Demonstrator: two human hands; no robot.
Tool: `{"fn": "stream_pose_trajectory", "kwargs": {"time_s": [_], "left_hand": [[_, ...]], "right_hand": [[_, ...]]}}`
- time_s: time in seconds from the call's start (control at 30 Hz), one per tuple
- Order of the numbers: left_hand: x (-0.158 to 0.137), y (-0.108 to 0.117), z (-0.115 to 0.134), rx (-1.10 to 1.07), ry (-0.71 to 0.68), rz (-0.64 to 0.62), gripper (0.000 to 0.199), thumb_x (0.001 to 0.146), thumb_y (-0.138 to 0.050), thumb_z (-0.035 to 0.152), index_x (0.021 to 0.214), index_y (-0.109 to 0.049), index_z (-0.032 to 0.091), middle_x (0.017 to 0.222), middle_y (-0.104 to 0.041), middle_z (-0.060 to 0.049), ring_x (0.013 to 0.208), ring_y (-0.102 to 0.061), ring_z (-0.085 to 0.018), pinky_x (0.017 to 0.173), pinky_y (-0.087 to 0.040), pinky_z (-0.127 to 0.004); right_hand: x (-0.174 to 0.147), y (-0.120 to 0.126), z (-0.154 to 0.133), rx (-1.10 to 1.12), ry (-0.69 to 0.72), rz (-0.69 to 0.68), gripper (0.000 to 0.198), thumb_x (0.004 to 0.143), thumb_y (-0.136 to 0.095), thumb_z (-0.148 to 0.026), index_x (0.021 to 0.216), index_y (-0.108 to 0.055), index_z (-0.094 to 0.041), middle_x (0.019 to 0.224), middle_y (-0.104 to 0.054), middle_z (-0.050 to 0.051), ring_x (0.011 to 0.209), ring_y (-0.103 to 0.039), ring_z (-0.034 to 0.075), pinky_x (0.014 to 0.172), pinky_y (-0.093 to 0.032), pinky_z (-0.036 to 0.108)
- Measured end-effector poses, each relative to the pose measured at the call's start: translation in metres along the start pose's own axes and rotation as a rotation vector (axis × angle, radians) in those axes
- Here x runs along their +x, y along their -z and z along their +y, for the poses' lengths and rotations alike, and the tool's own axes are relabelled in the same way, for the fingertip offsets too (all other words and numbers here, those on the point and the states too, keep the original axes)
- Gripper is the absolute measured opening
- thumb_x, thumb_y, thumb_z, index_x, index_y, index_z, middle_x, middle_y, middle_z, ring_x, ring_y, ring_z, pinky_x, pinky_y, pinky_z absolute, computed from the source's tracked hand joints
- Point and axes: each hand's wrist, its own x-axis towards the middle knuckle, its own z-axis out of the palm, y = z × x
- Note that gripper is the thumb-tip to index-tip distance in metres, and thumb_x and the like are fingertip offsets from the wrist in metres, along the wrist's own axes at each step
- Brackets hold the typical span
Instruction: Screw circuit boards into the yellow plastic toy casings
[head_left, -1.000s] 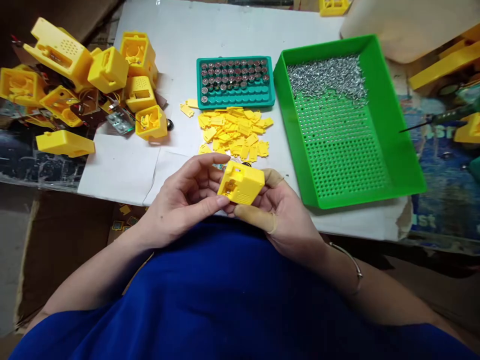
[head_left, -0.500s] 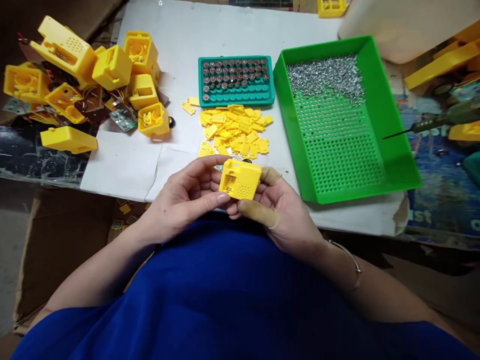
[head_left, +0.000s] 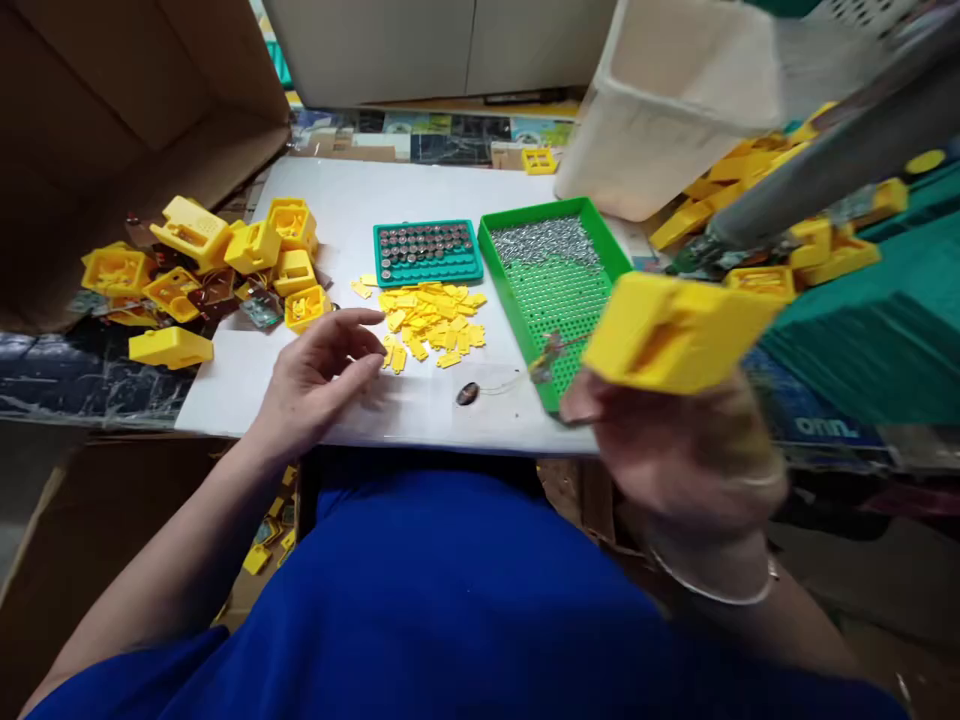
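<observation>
Raised at the right, my right hand point(head_left: 682, 460) is closed on a yellow plastic housing point(head_left: 675, 335); both are smeared by motion. Thin wires trail leftward from the housing toward a small dark round part point(head_left: 467, 394) over the white sheet. A small blurred piece point(head_left: 550, 360) hangs among the wires, in front of the green tray point(head_left: 559, 310). My left hand point(head_left: 315, 380) hovers over the sheet with fingers curved and apart, holding nothing. Just beyond its fingertips is a pile of flat yellow covers point(head_left: 439, 320).
Silver screws point(head_left: 547, 245) fill the far end of the green tray. A teal tray point(head_left: 427, 268) holds rows of button cells. Yellow housings point(head_left: 251, 245) with wiring are heaped at left. A grey bar point(head_left: 817, 130) slants above the right side, near a white bin point(head_left: 660, 130).
The yellow housing has left my left hand and moved up and right in my right hand. Its wires now hang out. My left hand has moved left, and the view has tilted up.
</observation>
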Motion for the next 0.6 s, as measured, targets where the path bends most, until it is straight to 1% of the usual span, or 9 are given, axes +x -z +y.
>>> {"fn": "stream_pose_trajectory", "kwargs": {"time_s": [0.1, 0.17, 0.27, 0.33, 0.4, 0.47, 0.53, 0.57, 0.6], "left_hand": [[0.014, 0.017, -0.009, 0.246, -0.085, 0.103, 0.032, 0.083, -0.068, 0.027, 0.114, -0.064, 0.02, 0.094, -0.067, -0.004, 0.077, -0.063, -0.013, 0.066, -0.053, -0.025], [0.021, 0.03, -0.013, 0.467, -0.185, 0.17, 0.026, 0.084, -0.064, 0.027, 0.11, -0.066, 0.021, 0.097, -0.068, -0.005, 0.078, -0.063, -0.014, 0.066, -0.053, -0.026], [0.03, 0.048, -0.014, 0.774, -0.319, 0.225, 0.022, 0.086, -0.059, 0.03, 0.104, -0.067, 0.02, 0.09, -0.065, -0.005, 0.069, -0.059, -0.016, 0.063, -0.051, -0.031], [0.035, 0.055, -0.014, 0.893, -0.343, 0.251, 0.026, 0.088, -0.055, 0.034, 0.106, -0.067, 0.02, 0.092, -0.064, -0.007, 0.066, -0.058, -0.018, 0.066, -0.052, -0.036], [0.037, 0.059, -0.016, 0.933, -0.33, 0.248, 0.029, 0.091, -0.049, 0.039, 0.11, -0.065, 0.024, 0.097, -0.063, -0.008, 0.075, -0.061, -0.022, 0.073, -0.052, -0.041], [0.038, 0.059, -0.021, 0.908, -0.32, 0.237, 0.031, 0.092, -0.045, 0.044, 0.114, -0.063, 0.03, 0.1, -0.061, -0.007, 0.087, -0.064, -0.027, 0.079, -0.052, -0.046], [0.037, 0.06, -0.027, 0.847, -0.338, 0.258, 0.031, 0.092, -0.047, 0.048, 0.116, -0.062, 0.036, 0.102, -0.06, -0.005, 0.097, -0.063, -0.031, 0.084, -0.051, -0.051], [0.036, 0.061, -0.031, 0.807, -0.352, 0.276, 0.031, 0.091, -0.05, 0.049, 0.117, -0.062, 0.037, 0.104, -0.059, -0.005, 0.1, -0.062, -0.033, 0.087, -0.05, -0.053], [0.035, 0.063, -0.034, 0.767, -0.364, 0.298, 0.031, 0.09, -0.052, 0.049, 0.117, -0.063, 0.038, 0.107, -0.059, -0.004, 0.102, -0.061, -0.033, 0.089, -0.049, -0.054]], "right_hand": [[0.012, 0.024, -0.031, -0.125, 0.282, 0.229, 0.032, 0.058, -0.087, -0.056, 0.071, -0.075, -0.03, 0.066, -0.061, -0.003, 0.057, -0.059, 0.012, 0.051, -0.049, 0.028], [0.029, 0.045, -0.05, -0.143, 0.428, 0.357, 0.027, 0.07, -0.079, -0.048, 0.064, -0.071, -0.024, 0.064, -0.056, -0.002, 0.06, -0.057, 0.008, 0.054, -0.046, 0.024], [0.07, 0.075, -0.077, -0.145, 0.5, 0.493, 0.034, 0.092, -0.054, -0.033, 0.062, -0.059, -0.019, 0.063, -0.052, -0.002, 0.058, -0.056, 0.006, 0.051, -0.042, 0.019], [0.105, 0.095, -0.094, -0.198, 0.554, 0.603, 0.024, 0.097, -0.043, -0.027, 0.078, -0.056, -0.022, 0.062, -0.055, -0.004, 0.053, -0.055, 0.008, 0.049, -0.041, 0.02], [0.14, 0.115, -0.109, -0.348, 0.516, 0.635, 0.017, 0.097, -0.047, -0.024, 0.081, -0.053, -0.022, 0.063, -0.057, -0.006, 0.052, -0.054, 0.007, 0.052, -0.043, 0.02], [0.167, 0.134, -0.12, -0.516, 0.392, 0.795, 0.012, 0.093, -0.052, -0.017, 0.081, -0.055, -0.02, 0.064, -0.06, -0.006, 0.05, -0.052, 0.005, 0.053, -0.039, 0.021], [0.182, 0.146, -0.125, -0.603, 0.263, 0.932, 0.012, 0.082, -0.057, -0.006, 0.076, -0.06, -0.017, 0.072, -0.068, 0.0, 0.054, -0.056, 0.003, 0.053, -0.035, 0.024], [0.184, 0.148, -0.125, -0.614, 0.229, 0.99, 0.015, 0.077, -0.057, -0.002, 0.073, -0.061, -0.016, 0.078, -0.071, 0.004, 0.058, -0.058, 0.003, 0.053, -0.033, 0.025], [0.183, 0.147, -0.123, -0.62, 0.249, 1.032, 0.018, 0.074, -0.056, 0.001, 0.069, -0.062, -0.016, 0.085, -0.073, 0.006, 0.063, -0.06, 0.003, 0.053, -0.033, 0.026]]}}
